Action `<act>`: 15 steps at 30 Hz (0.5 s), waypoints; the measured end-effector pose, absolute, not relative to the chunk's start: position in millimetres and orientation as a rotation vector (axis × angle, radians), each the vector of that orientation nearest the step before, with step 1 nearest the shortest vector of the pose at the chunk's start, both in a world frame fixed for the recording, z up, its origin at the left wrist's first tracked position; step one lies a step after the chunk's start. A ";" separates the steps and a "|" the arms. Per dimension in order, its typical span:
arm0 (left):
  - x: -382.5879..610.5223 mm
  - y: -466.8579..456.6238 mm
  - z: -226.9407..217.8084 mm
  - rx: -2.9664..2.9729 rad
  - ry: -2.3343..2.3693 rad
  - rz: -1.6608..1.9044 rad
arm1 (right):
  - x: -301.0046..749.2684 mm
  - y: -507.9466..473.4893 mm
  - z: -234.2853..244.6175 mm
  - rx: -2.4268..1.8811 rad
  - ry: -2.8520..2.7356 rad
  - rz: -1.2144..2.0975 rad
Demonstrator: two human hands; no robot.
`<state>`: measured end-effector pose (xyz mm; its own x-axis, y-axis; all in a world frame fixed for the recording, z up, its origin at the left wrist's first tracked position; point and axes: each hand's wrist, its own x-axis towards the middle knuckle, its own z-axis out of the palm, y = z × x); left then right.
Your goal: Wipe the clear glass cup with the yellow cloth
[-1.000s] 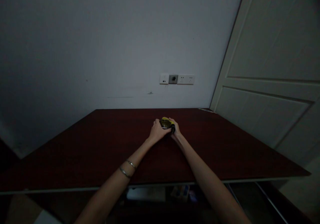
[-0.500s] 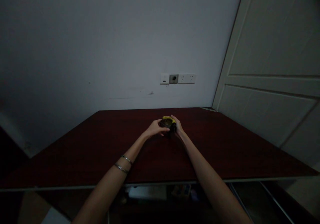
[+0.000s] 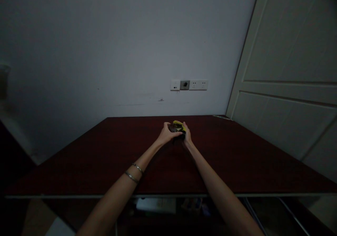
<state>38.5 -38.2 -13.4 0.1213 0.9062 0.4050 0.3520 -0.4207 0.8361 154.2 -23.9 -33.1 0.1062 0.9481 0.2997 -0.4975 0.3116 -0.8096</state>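
Observation:
Above the far middle of the dark red table (image 3: pixel 147 162), both hands meet at a small dark, shiny, rounded object (image 3: pixel 173 127); its kind is too dim to make out. My left hand (image 3: pixel 166 134) is closed round its left side, with the thumb stretched across its near side. Along the object's far and right edge shows a bright yellow piece (image 3: pixel 179 123), perhaps a cloth. My right hand (image 3: pixel 187 135) is closed on the right side, against the yellow piece and a black part. The right fingers are partly hidden behind it.
A pale wall with sockets (image 3: pixel 198 85) rises behind the table. On the right stands a white panelled door (image 3: pixel 284 95). Under the table's front edge (image 3: pixel 184 195) is a shelf space with a pale box (image 3: pixel 156 205) and other dim items.
The dark object has turned a little in my hands, and a light patch shows on it. My left wrist has tipped inward. The whole view has shifted slightly.

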 end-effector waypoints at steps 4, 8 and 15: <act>48.2 -39.1 -11.0 1.783 1.065 1.233 | 163.0 -22.0 -30.9 -0.543 -0.837 1.223; 46.5 -46.4 -4.9 1.598 0.795 1.066 | 170.3 -20.9 -28.3 -0.527 -0.800 1.318; 32.8 -39.7 -11.9 1.668 0.761 1.103 | 165.9 -20.1 -27.6 -0.525 -0.820 1.362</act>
<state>32.8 -39.7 -11.9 0.3967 0.8608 0.3189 -0.0075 -0.3443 0.9388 165.9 -20.1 -27.6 0.0051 0.9786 0.2056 -0.6401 0.1612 -0.7512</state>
